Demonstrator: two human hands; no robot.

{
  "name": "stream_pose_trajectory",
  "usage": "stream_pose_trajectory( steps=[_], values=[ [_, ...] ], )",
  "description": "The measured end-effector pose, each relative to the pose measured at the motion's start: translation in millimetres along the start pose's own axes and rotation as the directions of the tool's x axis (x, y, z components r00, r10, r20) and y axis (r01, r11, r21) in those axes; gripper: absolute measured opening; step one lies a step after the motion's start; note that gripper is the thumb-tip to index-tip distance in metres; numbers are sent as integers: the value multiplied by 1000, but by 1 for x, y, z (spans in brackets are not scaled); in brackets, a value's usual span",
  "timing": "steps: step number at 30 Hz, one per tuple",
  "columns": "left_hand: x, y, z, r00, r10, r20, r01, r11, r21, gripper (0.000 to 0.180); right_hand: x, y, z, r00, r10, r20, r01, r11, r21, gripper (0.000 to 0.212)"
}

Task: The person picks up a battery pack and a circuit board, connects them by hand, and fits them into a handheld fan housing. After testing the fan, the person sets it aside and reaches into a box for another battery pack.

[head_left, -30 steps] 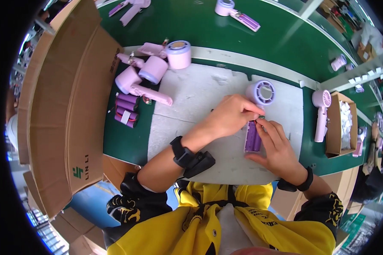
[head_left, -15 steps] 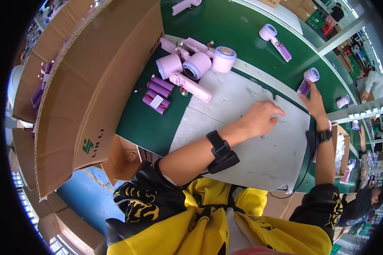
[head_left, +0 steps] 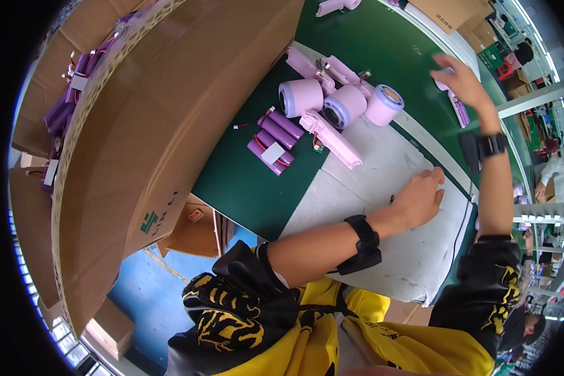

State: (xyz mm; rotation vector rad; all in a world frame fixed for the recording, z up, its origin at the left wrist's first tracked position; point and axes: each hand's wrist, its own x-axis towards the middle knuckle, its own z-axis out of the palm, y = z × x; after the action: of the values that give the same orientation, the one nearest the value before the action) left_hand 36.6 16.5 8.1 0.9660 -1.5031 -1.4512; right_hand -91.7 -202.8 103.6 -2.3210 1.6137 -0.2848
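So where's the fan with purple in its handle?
In the head view, the fan is at the upper right on the green surface, partly hidden by the right hand.

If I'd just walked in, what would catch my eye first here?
Probably the huge brown cardboard box filling the left side, and the bright yellow-and-black jacket along the bottom. Next come the pale pink handheld-fan parts clustered at upper centre, just beyond purple battery cells on the green bench. At upper right, the person's right grip is over another pink fan.
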Motion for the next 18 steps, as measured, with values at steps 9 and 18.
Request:
stream_pose_trajectory(
  steps=[9,18],
  values=[
    [13,6,10,983,6,-183,-72,932,-354,22,177,-87,74,784,-571,246,579,814,43,72],
    [5,6,4,976,-15,-218,-32,977,-212,34,90,-38,46,869,-494,3,477,838,-265,26]
  ],
)
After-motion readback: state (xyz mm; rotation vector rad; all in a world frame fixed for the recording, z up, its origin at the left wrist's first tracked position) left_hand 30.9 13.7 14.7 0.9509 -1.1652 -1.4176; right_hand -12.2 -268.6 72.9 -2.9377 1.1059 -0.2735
